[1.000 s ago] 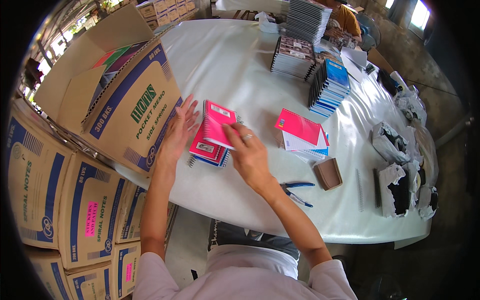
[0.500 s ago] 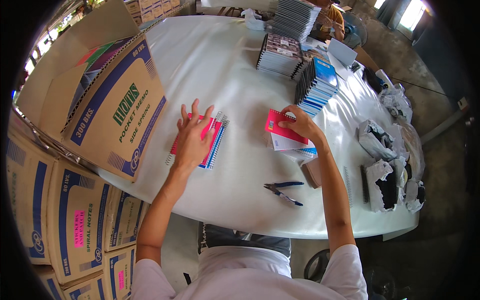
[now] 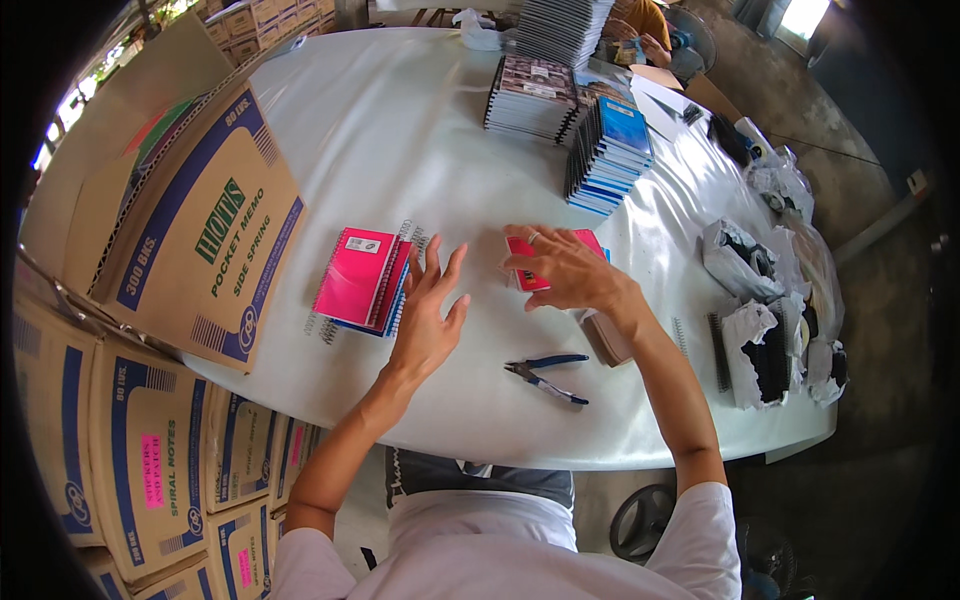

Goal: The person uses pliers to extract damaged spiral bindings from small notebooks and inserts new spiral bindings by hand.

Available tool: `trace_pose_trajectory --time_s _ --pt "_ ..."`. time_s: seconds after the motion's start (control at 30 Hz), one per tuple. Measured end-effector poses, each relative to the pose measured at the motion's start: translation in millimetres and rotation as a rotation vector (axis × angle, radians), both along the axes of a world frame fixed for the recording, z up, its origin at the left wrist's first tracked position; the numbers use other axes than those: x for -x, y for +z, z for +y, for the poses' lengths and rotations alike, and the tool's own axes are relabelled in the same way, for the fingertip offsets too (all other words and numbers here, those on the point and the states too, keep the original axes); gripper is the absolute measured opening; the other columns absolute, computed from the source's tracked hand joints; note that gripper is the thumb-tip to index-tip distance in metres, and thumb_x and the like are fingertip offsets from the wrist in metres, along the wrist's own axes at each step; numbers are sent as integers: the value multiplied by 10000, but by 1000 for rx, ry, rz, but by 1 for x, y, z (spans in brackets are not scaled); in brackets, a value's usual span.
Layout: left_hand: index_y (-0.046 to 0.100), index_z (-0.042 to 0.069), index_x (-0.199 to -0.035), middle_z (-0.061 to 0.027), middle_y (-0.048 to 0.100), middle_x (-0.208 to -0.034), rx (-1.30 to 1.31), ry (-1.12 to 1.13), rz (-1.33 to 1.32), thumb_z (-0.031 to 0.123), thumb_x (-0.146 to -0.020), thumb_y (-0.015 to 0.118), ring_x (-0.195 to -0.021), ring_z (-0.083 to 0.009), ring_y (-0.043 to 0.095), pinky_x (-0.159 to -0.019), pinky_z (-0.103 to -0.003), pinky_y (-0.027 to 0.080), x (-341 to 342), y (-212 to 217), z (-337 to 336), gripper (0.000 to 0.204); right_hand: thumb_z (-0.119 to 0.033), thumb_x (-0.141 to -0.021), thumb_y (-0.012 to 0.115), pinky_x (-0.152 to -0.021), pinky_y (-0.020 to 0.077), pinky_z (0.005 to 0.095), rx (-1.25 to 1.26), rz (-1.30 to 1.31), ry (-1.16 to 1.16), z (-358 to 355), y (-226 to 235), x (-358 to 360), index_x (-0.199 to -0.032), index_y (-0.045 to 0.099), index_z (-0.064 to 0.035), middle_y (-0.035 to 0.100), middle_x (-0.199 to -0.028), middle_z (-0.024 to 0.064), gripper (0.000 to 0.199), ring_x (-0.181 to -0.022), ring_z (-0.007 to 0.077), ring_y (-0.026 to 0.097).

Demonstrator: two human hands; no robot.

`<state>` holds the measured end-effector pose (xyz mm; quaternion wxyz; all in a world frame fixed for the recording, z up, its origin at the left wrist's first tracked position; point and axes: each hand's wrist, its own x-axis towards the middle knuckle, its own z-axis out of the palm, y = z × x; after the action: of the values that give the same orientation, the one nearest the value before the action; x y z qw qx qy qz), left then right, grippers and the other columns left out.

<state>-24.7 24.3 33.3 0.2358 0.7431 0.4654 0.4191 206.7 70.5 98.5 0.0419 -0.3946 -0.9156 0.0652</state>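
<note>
A stack of pink and blue spiral notebooks (image 3: 352, 275) lies left of centre, wire coils sticking out along its sides. Just off that stack's right edge, my left hand (image 3: 428, 320) hovers with fingers apart, holding nothing. My right hand (image 3: 572, 268) is over a second, smaller pile topped by a red spiral notebook (image 3: 525, 277). Its fingers are spread across the cover and hide much of it; I see no grip around the notebook. Nearer to me rest blue-handled pliers (image 3: 545, 378), jaws pointing left. A brown block-like stack (image 3: 606, 340) sits partly under my right forearm.
An open cardboard carton (image 3: 215, 235) stands at the left, above more stacked cartons (image 3: 150, 440). Blue-covered books (image 3: 610, 150) and other bound stacks (image 3: 530, 100) rise at the back. Paper-wrapped black coils (image 3: 765, 355) lie at the right. Another person's hand (image 3: 655, 50) shows at the far end.
My left hand has moved right, off the pink notebook stack. My right hand has gone from gripping the red notebook's edge to lying spread over it. The view has shifted slightly.
</note>
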Motion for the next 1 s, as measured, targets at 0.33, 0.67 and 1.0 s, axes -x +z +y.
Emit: trace_pose_trajectory --time_s 0.33,0.67,1.0 --pt "390 77 -1484 -176 312 -1567 301 -153 -277 61 -916 625 -1437 -365 305 -1144 -424 305 2 -8 -1 615 -60 -846 589 -870 509 417 252 327 -83 12 7 -12 -1143 578 -47 638 -1183 163 297 -1013 365 634" --pt "424 32 -1445 -103 624 -1197 1072 -511 -1218 478 -956 589 -1054 -181 625 -913 -362 533 -37 15 31 682 18 -868 601 -1033 474 418 -86 568 -116 -40 -3 8 -1335 436 -6 514 -1396 182 496 -1237 328 567" --pt "397 83 -1483 -49 616 -1236 796 -507 -722 268 -1033 486 -1030 -98 624 -804 -295 565 5 -4 -14 494 -103 -767 787 -1072 406 493 -181 685 -450 -175 -98 15 -1335 384 -2 470 -1378 235 704 -1272 407 470"
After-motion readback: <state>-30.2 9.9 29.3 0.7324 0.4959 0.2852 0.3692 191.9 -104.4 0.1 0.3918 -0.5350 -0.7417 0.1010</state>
